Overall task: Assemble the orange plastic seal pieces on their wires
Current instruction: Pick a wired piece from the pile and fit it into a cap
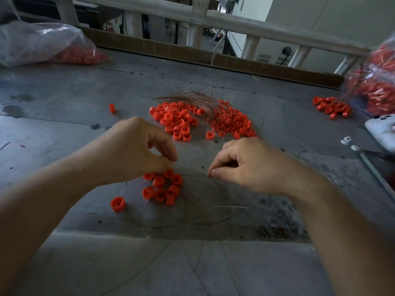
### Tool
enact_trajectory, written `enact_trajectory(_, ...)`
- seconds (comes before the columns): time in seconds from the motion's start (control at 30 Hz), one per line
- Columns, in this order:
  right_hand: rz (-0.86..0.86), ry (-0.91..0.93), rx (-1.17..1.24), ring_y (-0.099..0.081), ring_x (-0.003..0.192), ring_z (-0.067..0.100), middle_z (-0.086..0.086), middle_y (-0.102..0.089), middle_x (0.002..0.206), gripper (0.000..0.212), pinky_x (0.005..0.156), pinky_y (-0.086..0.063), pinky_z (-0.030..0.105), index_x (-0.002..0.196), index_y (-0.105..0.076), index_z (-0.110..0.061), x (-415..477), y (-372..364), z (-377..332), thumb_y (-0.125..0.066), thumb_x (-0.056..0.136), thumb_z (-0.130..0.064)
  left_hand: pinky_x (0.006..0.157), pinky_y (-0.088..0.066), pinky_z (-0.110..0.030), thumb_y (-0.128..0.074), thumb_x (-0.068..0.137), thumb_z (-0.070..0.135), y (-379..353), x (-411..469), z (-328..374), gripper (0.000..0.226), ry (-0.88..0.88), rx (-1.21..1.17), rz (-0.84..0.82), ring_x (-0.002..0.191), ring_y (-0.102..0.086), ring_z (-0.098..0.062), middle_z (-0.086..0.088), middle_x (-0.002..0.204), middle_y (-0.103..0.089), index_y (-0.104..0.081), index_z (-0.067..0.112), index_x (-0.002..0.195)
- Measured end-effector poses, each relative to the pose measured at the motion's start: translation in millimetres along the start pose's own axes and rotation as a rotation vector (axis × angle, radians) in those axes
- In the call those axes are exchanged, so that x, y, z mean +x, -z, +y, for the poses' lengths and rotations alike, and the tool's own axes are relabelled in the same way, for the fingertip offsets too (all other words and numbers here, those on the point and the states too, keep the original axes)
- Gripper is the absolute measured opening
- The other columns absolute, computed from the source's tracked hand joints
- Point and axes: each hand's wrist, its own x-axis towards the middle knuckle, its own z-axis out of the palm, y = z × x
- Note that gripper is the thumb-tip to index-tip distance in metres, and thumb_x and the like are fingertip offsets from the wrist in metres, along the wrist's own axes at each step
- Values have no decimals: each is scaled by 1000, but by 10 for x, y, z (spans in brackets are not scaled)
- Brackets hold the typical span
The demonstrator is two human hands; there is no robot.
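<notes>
Left hand (pixel 136 150) and right hand (pixel 252 165) in pinches on thin wire (pixel 192 170) above orange seal pieces (pixel 162 186) (larger pile (pixel 177 120) beyond)

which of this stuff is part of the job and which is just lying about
Job: wire pinched by left hand and right hand; orange pieces; big pile; wire bundle.
Lying about: white gadget; white bits.

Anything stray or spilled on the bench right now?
Two things. One orange plastic seal piece lies alone, left of the main pile of orange pieces. At far right, a small heap of orange pieces lies spilled beside the clear plastic bag on the grey table.
</notes>
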Motion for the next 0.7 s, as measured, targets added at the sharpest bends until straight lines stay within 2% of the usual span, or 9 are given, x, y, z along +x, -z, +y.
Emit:
enact_trajectory(0.13, -75, -10, -1, -50, 69, -19, -20, -57, 72, 26, 60, -35, -3, 89, -70, -26, 10, 6, -4, -62, 78, -48, 64, -31, 8, -70, 61, 31, -29, 10, -28, 12, -30, 47, -41, 78, -52, 22, 37, 75, -61, -65, 42, 57)
enact_trajectory(0.23, -68, -2, 29, -53, 72, -16, -19, -61, 75, 38, 59, -38, 0, 87, -69, -26, 24, 3, -12, -57, 71, -58, 62, -33, 6, -63, 58, 42, -34, 24, -35, 4, -21, -1, -17, 74, -55, 19, 34, 74, -62, -67, 41, 58)
enact_trajectory(0.3, -12, 9, 55, -55, 72, -13, -19, -62, 75, 49, 57, -40, 4, 87, -69, -28, 28, 10, -9, -50, 62, -65, 58, -41, -1, -61, 58, 43, -46, 47, -65, 8, -1, -78, 48, 66, -58, 12, 28, 71, -65, -67, 38, 61)
enact_trajectory(0.37, 75, -5, 75, -56, 71, -11, -19, -62, 74, 50, 58, -40, 6, 82, -67, -31, 31, 29, 11, -46, 57, -68, 58, -43, -8, -60, 60, 42, -56, 75, -110, 9, 41, -129, 144, 64, -59, 11, 22, 70, -66, -65, 38, 66)
enact_trajectory(0.47, 185, -30, 111, -55, 66, -11, -16, -61, 68, 37, 57, -40, 3, 78, -68, -27, 42, 62, 59, -54, 68, -59, 65, -37, -11, -60, 67, 40, -85, 125, -188, 14, 49, -43, 243, 70, -56, 12, 24, 77, -61, -65, 38, 80)
enact_trajectory(0.6, 286, -89, 114, -52, 57, -14, -17, -56, 58, 22, 52, -37, 1, 74, -69, -21, 65, 65, 132, -62, 80, -41, 65, -29, -9, -59, 76, 37, -150, 168, -242, 28, 28, 162, 256, 75, -46, 8, 20, 88, -49, -66, 32, 103)
enact_trajectory(0.7, 345, -125, 106, -53, 57, -9, -17, -56, 60, 19, 52, -37, 2, 74, -69, -21, 78, 67, 169, -63, 82, -37, 72, -33, -19, -59, 80, 36, -200, 190, -257, 32, 18, 206, 222, 81, -45, -1, 14, 97, -46, -64, 29, 111)
